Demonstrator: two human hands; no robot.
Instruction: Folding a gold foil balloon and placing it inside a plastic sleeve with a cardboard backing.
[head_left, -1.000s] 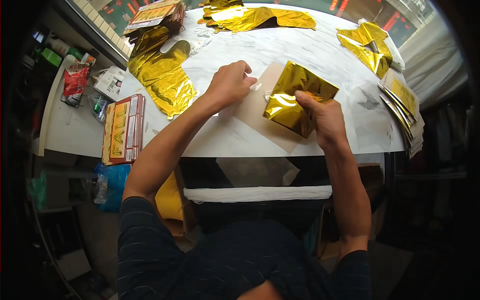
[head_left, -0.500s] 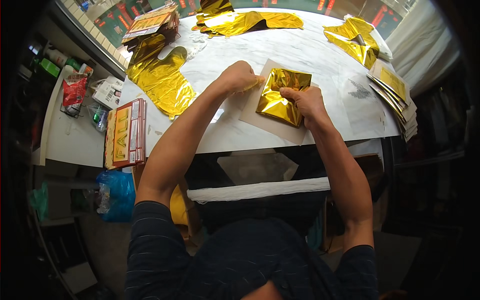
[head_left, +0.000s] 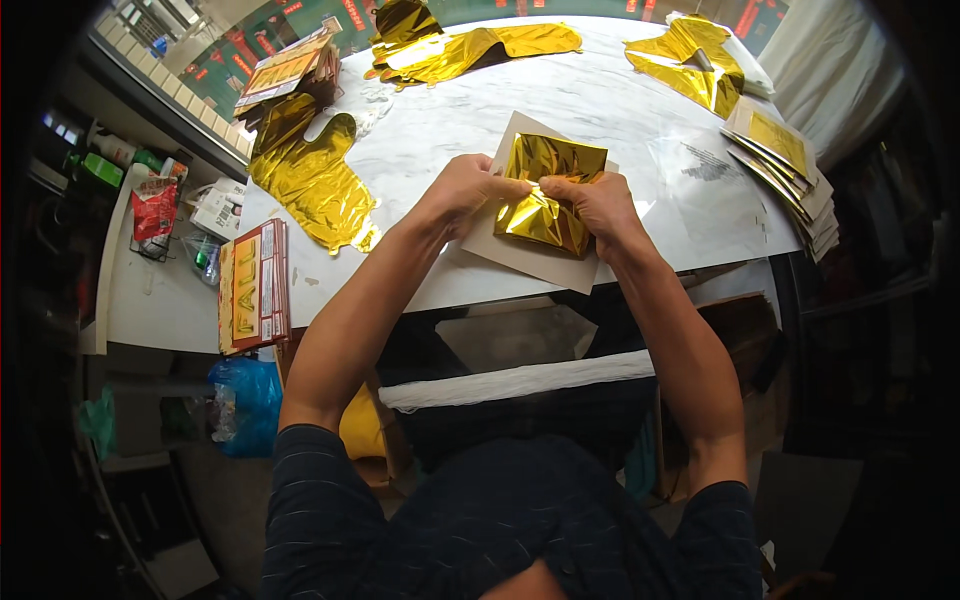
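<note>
A folded gold foil balloon point(head_left: 545, 225) lies on a grey-beige card point(head_left: 482, 248) near the front edge of the table. My left hand point(head_left: 468, 192) is closed at the card's left side, its thumb pressed on the foil. From the right, my right hand point(head_left: 604, 208) grips the foil and card edge. The thumbs almost meet in the middle of the foil. Fingers under or behind the card are hidden. Another gold foil balloon point(head_left: 315, 180) lies flat on the table to the left, and a further one point(head_left: 470, 50) at the far side.
Printed packs stand in a stack point(head_left: 255, 290) at the left front edge and a pile point(head_left: 290, 75) at the far left. On the right are stacked cards point(head_left: 790, 175), clear plastic sleeves point(head_left: 705, 190) and a crumpled gold foil balloon point(head_left: 690, 65). White strings point(head_left: 515, 380) hang below the table edge.
My left hand has come in from the card's far left edge, and its thumb now presses on the foil beside the right thumb. The whole view has shifted slightly.
</note>
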